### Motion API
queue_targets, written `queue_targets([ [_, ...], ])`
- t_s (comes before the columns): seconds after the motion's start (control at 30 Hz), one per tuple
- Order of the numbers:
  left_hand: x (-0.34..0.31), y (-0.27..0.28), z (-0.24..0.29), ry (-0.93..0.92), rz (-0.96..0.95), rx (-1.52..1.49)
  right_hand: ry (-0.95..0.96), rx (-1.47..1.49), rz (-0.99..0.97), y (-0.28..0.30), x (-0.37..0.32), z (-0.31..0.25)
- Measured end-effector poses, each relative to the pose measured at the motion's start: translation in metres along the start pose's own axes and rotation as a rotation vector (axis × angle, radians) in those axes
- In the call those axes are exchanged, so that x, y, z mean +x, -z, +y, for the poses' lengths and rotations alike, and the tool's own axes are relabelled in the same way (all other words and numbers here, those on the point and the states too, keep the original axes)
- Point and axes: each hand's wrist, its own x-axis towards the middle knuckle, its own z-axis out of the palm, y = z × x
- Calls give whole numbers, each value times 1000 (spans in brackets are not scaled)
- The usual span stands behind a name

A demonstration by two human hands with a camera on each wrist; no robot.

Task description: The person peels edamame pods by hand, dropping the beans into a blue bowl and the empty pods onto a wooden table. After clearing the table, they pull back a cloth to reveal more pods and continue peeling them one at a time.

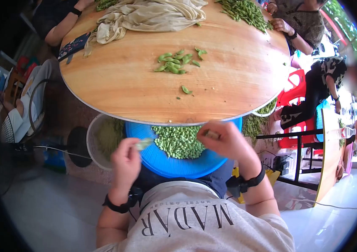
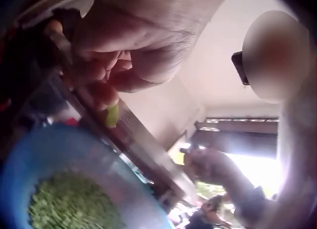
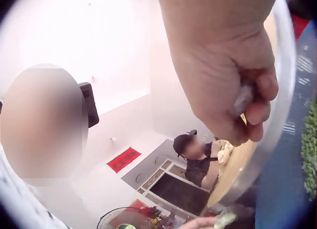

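Note:
My left hand (image 1: 126, 161) pinches a pale green bean pod (image 1: 144, 144) at the left side of the blue basin (image 1: 168, 170). In the left wrist view, the green end of the pod (image 2: 113, 116) sticks out below the fingertips. Shelled green beans (image 1: 180, 142) lie heaped in the basin. My right hand (image 1: 224, 138) is over the basin's right side, close to the table edge. Its curled fingers hold a small pale greyish thing (image 3: 242, 99), partly hidden by them; I cannot tell its kind.
The round wooden table (image 1: 119, 84) bears several loose pods (image 1: 172, 63), a beige cloth (image 1: 153, 17) and a pod pile (image 1: 245, 14). A white bucket (image 1: 96, 147) stands left of the basin. Other people's hands (image 1: 282, 26) are at the far table edge. Red stools (image 1: 294, 88) stand right.

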Motion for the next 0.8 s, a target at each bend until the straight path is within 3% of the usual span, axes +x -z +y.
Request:
queue_targets([
  [0.07,5,33,-7,154,102,137,190,-72,129,12,26,-11],
  [0.17,12,59,-33,-236,348,851,325,-327,258,9,85,-25],
  [0.27,14,54,-10,167,215,125,332,-621,237,-14,144,-35],
  [0.37,19,40,4,235,64,-281,243,-928,101,-35,181,-30],
  [0.47,28,29,31,305,-93,-465,339,-765,266,-34,172,-37],
  [0.57,37,3,43,344,-139,-856,471,-244,426,-26,144,-34],
  [0.67,50,-29,59,387,-147,-1096,-79,561,271,-27,95,-48],
  [0.73,52,-46,65,350,-138,-1135,-213,886,182,-37,68,-35],
  [0.8,51,-57,69,270,-120,-1091,-213,1179,185,-53,49,-26],
])
